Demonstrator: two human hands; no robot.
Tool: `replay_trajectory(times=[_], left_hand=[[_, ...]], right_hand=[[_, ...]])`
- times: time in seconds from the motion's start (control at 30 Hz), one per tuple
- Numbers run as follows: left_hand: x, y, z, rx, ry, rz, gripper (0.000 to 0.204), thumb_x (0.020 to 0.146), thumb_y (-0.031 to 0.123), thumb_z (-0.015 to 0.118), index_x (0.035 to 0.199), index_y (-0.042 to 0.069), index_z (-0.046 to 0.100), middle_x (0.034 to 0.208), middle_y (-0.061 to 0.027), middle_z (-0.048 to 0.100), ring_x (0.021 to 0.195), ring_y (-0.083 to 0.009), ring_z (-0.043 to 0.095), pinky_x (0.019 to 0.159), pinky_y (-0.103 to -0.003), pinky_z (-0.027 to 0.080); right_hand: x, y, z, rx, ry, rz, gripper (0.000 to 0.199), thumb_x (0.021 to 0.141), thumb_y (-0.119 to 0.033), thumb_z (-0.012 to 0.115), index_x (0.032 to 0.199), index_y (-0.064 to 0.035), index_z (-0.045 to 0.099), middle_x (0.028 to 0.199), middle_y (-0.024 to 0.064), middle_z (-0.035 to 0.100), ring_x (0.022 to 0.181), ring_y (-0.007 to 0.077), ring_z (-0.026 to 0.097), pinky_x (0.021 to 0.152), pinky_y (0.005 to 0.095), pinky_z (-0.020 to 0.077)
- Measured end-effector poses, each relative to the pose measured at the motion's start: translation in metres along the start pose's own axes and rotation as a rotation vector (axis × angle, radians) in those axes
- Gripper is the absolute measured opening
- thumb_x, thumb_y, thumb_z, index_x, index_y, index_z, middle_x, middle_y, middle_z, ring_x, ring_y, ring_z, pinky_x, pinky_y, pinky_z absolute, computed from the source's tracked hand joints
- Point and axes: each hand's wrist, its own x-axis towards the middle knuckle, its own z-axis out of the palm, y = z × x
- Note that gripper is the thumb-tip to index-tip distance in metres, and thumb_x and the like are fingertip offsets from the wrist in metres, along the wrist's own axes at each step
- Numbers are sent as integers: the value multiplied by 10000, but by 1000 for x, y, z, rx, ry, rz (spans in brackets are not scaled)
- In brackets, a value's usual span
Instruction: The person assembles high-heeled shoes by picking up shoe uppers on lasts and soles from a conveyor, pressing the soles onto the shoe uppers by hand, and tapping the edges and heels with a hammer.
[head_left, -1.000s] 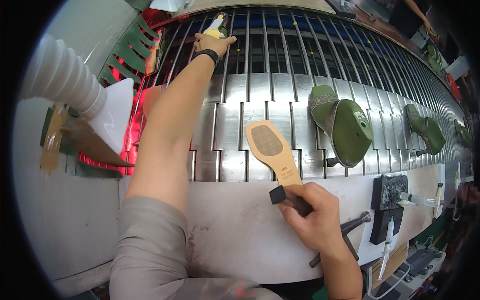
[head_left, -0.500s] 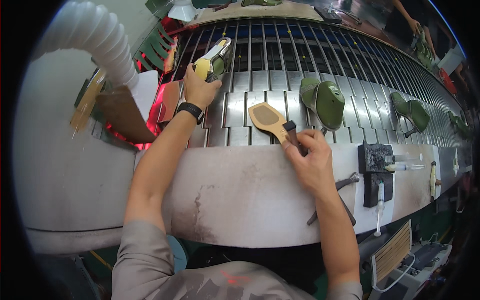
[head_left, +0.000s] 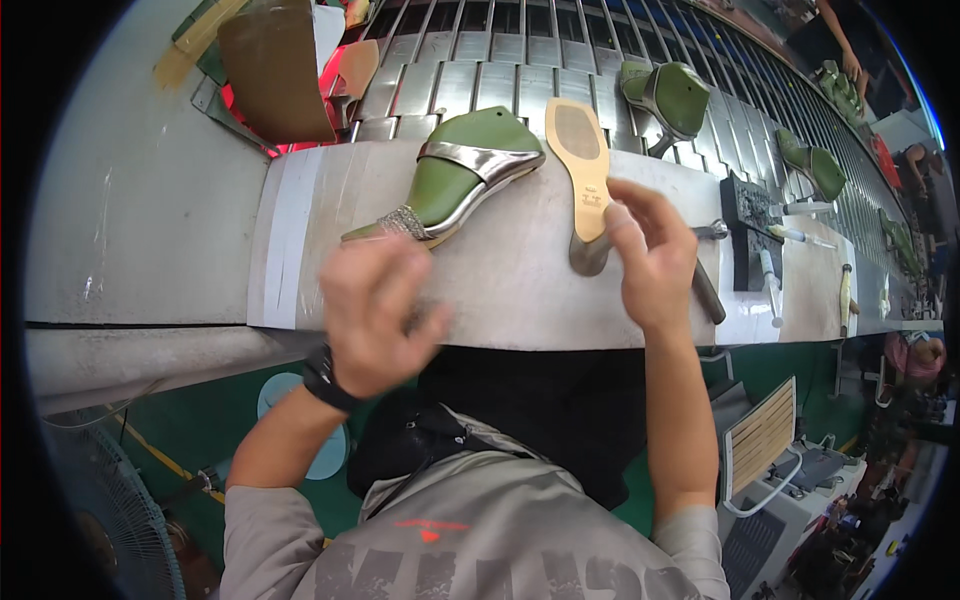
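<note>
A green shoe last point(head_left: 463, 170) with a silver upper and a glittery strap at its heel end lies on its side on the worktable. By that heel end is my left hand point(head_left: 375, 310), blurred, its thumb apart from the fingers; I see nothing in it. To the right is a tan shoe sole point(head_left: 580, 155) with a brown heel point(head_left: 590, 255) at its near end. My right hand point(head_left: 655, 260) is at the sole's right edge, slightly blurred, thumb and forefinger apart. Whether they touch the sole I cannot tell.
A hammer point(head_left: 706, 285) lies right of my right hand. Beyond it, a black block point(head_left: 742, 215) has several syringes beside it. More green shoes point(head_left: 680, 100) stand on the metal slat conveyor point(head_left: 500, 90). A brown panel point(head_left: 278, 75) stands at the far left.
The silver-and-green shoe came from the conveyor to the worktable, and my left hand came back toward me. The heeled sole moved from over the conveyor's edge to the table. My view shifted.
</note>
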Motion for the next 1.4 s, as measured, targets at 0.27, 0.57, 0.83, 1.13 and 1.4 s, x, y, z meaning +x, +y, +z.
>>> replay_trajectory(times=[0.27,0.57,0.83,1.13,1.4], left_hand=[[-78,43,56,-292,-1157,-350,821,892,525,749,1413,-71,531,1182,-305,694,1109,-437,691,971,-505,548],[-76,43,66,-611,-1206,-361,872,1023,517,600,1622,-25,273,1616,-387,282,1497,-492,348,1235,-477,325],[-176,-39,101,-791,-1240,-845,736,1056,538,562,1557,11,446,1560,-254,503,1454,-380,468,1216,-407,335],[-180,-36,161,-1127,-1102,-956,584,1025,396,682,1480,45,576,1513,-154,580,1351,-261,533,1173,-387,390],[-208,-39,189,-1174,-759,-1033,518,1028,351,670,1431,33,604,1465,-139,625,1296,-283,578,1140,-397,427]], right_hand=[[11,5,36,422,-51,401,498,1088,-354,597,743,4,620,515,-41,416,427,64,370,419,260,313],[9,8,42,329,-33,353,484,1066,-341,636,721,-3,605,527,-55,401,444,53,356,432,260,309],[9,9,44,305,-5,336,475,1049,-342,663,736,14,632,519,-39,411,450,63,357,445,266,329],[8,9,42,301,-2,363,423,1048,-313,657,758,-9,613,536,-42,392,466,66,336,472,274,329],[7,9,45,320,24,354,420,1031,-310,689,756,2,633,528,-52,407,454,52,337,454,267,322]])
